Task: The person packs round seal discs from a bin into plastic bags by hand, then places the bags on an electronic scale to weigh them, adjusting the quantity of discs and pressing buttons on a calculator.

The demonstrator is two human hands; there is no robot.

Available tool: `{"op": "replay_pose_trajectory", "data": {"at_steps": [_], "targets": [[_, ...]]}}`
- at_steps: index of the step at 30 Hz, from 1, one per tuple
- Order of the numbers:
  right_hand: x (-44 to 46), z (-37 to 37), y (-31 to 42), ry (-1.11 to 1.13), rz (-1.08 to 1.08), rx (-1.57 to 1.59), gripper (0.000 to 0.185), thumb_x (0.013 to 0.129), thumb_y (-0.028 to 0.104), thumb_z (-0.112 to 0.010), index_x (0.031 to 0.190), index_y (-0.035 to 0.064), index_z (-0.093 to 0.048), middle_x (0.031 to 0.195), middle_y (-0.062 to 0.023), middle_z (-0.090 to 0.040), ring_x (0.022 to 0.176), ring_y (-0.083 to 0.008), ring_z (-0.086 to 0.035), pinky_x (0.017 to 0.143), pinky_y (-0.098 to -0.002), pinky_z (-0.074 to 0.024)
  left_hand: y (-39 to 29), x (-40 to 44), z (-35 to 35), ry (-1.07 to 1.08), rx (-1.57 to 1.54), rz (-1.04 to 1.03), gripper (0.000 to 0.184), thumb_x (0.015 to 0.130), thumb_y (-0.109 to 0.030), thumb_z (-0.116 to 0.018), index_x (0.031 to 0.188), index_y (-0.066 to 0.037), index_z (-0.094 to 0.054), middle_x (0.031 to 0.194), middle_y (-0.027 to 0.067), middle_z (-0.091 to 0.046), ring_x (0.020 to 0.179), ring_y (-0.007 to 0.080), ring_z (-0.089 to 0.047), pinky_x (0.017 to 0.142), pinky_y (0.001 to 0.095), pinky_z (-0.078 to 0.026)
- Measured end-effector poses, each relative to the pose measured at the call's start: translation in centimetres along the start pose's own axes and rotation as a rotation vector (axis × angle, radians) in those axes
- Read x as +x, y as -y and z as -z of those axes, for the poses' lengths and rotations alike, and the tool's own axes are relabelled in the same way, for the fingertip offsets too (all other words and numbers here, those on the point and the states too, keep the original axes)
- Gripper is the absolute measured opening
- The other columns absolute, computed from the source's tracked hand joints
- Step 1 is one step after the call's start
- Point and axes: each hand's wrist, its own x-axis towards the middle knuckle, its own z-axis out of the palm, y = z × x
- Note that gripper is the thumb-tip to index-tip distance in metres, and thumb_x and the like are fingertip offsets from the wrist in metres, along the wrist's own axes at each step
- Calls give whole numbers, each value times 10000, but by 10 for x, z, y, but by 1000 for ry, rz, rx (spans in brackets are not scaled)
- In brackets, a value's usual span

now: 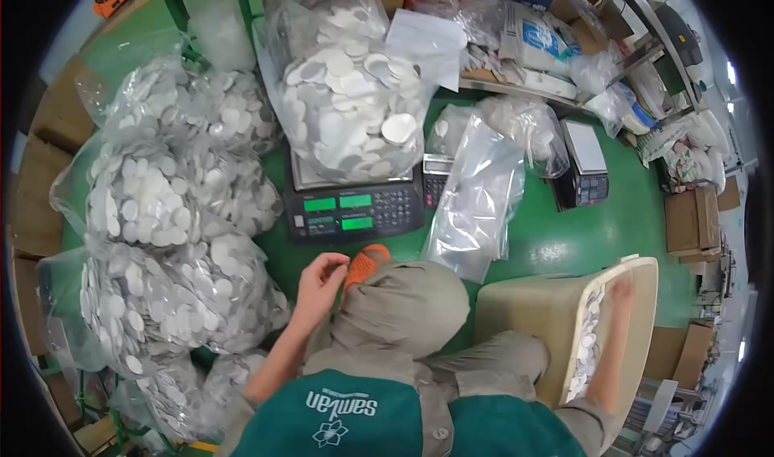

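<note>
My left hand (322, 278) is beside my knee, just in front of a digital counting scale (355, 212); its fingers are loosely curled in, and nothing shows in them. A large clear plastic bag of flat white discs (347, 106) stands on the scale, its mouth upward. At the right, my right hand (621, 294) reaches into a cream plastic bin (524, 308), near its inner wall. The hand is blurred and its fingers cannot be made out. More white discs (588, 340) lie inside the bin.
Several filled bags of white discs (173, 296) are piled at the left. Flat clear plastic bags (477, 199) lie right of the scale, near a calculator (435, 175). A second, smaller scale (582, 162) stands farther right. Cardboard boxes (692, 221) and a cluttered shelf (524, 82) are beyond.
</note>
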Motion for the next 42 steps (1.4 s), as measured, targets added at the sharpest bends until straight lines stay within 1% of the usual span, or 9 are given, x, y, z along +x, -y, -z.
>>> {"op": "replay_pose_trajectory", "data": {"at_steps": [6,18,24,26,28,31,34,39,42], "targets": [[-153,-115,-74,576,-271,-347,364,772,338,-522,890,-1,-580,799,-146,-579,720,-226,-537,689,-353,-411,-1,-7,-11,-15,83,21,120,804,-48,-539,915,-14,-570,751,-8,-573,632,30,-498,570,171,-391],[-150,-96,-122,129,-103,113,269,733,229,-566,744,-39,-578,565,-182,-530,491,-210,-469,497,-367,-363,1,-3,-11,43,132,61,121,815,-48,-531,925,-9,-560,756,-10,-567,638,26,-495,567,173,-400],[-146,-4,-78,-30,-75,-375,265,766,212,-596,707,-42,-556,545,-114,-487,483,-171,-406,460,-346,-313,5,-6,6,34,79,83,130,818,-43,-523,939,-3,-549,758,3,-569,651,39,-515,573,181,-417],[-133,28,-79,-73,-467,-206,274,783,257,-603,751,-15,-605,639,-74,-574,533,-169,-480,493,-330,-386,7,-6,10,32,63,68,132,819,-45,-522,942,-4,-545,772,5,-570,652,41,-512,571,180,-413],[-121,56,-32,-449,-655,530,272,805,283,-594,851,17,-630,780,-46,-623,611,-175,-560,577,-318,-474,19,-5,12,3,-5,24,129,820,-50,-520,940,-8,-546,788,8,-570,668,38,-511,587,181,-412],[-90,108,7,-382,-557,1268,384,830,237,-569,1148,38,-486,1112,-71,-534,943,-184,-554,729,-316,-493,-1,-11,-2,-49,213,-76,168,825,-69,-519,986,-22,-523,839,19,-552,730,70,-520,641,203,-421],[-65,135,139,-280,-419,1322,378,846,193,-544,1178,35,-459,1169,-68,-489,1049,-179,-481,851,-304,-424,-29,-18,-22,87,42,-302,388,731,-74,-571,1089,0,-440,1021,140,-475,939,259,-496,817,319,-395],[-29,93,384,6,38,1285,304,842,151,-545,1083,-29,-500,1095,-107,-498,1031,-188,-474,849,-376,-434,-80,-16,-30,477,444,-740,683,666,-397,-641,1221,-90,-388,1257,128,-358,1164,306,-339,946,472,-243],[-36,47,524,154,286,1093,246,838,203,-552,966,-7,-563,894,-52,-584,799,-117,-551,697,-249,-443,-83,-8,-21,477,472,-711,686,671,-415,-636,1228,-99,-390,1269,117,-349,1173,295,-328,939,462,-252]]}}
